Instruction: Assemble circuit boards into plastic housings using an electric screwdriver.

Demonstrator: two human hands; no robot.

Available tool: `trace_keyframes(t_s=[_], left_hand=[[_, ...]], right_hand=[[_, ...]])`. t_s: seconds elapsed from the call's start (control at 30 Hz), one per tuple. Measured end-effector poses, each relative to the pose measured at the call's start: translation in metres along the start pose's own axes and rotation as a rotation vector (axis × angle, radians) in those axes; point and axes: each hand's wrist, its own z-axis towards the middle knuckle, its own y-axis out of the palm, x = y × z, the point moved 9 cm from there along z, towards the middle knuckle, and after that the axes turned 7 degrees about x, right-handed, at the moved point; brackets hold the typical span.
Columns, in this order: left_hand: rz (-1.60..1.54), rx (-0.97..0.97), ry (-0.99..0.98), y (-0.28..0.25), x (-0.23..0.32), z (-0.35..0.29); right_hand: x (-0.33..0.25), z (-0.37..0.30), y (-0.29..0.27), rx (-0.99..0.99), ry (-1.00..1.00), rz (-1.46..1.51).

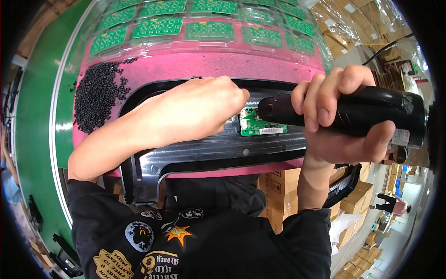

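Note:
A black electric screwdriver lies nearly level in my right hand, its fingers wrapped round the body. Its nose points left, over the green circuit board; I cannot tell whether the tip touches a screw. The board, with white connectors and a white label, sits inside a long black plastic housing. Just left of the board, my left hand is closed above the housing, its fingertips curled near the board's upper left corner. Whatever those fingers hold, if anything, is hidden.
A heap of small black screws lies on the pink work surface at left. Clear trays of green circuit boards stand at the back. Cardboard boxes are at the lower right, and another person is far off.

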Motion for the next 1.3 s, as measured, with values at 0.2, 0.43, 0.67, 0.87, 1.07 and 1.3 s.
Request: trace_keyframes(t_s=[0.2,0.43,0.67,0.87,1.07,1.3], left_hand=[[0.003,0.008,-0.043,-0.002,-0.005,-0.002],[0.021,0.006,-0.026,-0.003,-0.002,-0.003],[-0.002,0.079,0.033,-0.006,0.000,-0.008],[-0.057,0.157,0.080,-0.009,0.003,-0.009],[-0.066,0.178,0.063,-0.009,-0.003,-0.009],[-0.057,0.190,0.056,-0.011,0.002,-0.007]], right_hand=[[0.009,0.002,0.000,0.032,0.013,-0.024],[0.018,0.001,-0.001,0.057,0.050,-0.035],[0.020,0.003,0.003,0.054,0.076,-0.063],[0.024,0.002,0.008,0.109,0.060,-0.123],[0.034,0.010,0.017,0.018,0.042,-0.273],[0.025,0.002,-0.001,0.148,0.036,-0.027]])
